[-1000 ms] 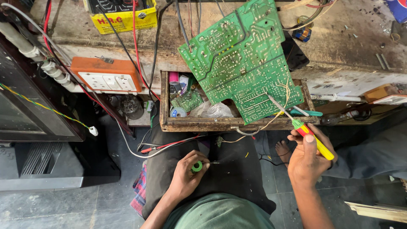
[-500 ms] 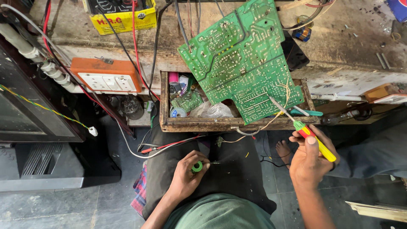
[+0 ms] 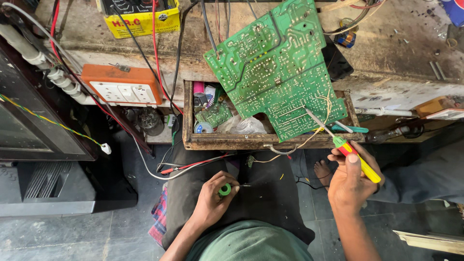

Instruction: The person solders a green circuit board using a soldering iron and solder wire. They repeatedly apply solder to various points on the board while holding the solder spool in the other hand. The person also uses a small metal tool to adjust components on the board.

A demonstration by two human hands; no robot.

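From the head camera, looking straight down, the right hand (image 3: 350,181) is wrapped around the red-and-yellow plastic handle of a screwdriver (image 3: 349,151), fingers closed on it and the thumb lying along its top. The thin metal shaft slants up and to the left, and its tip rests on the lower part of a large green printed circuit board (image 3: 273,67), solder side up. That board lies tilted across the edge of a worn wooden workbench (image 3: 386,53) and over an open wooden drawer (image 3: 232,141) filled with small parts, a crumpled clear plastic bag and a smaller green board.

The left hand (image 3: 215,198) sits low over the person's lap on dark trousers, fingers curled tight around a small green round spool (image 3: 224,189), with a thin strand pointing right from it.

To the left of the drawer an orange-and-white socket box (image 3: 121,86) hangs on the bench front, and a yellow box-shaped meter (image 3: 142,21) stands above it with red and black wires running down. A bare foot (image 3: 323,171) shows on the grey floor just beside the right hand.
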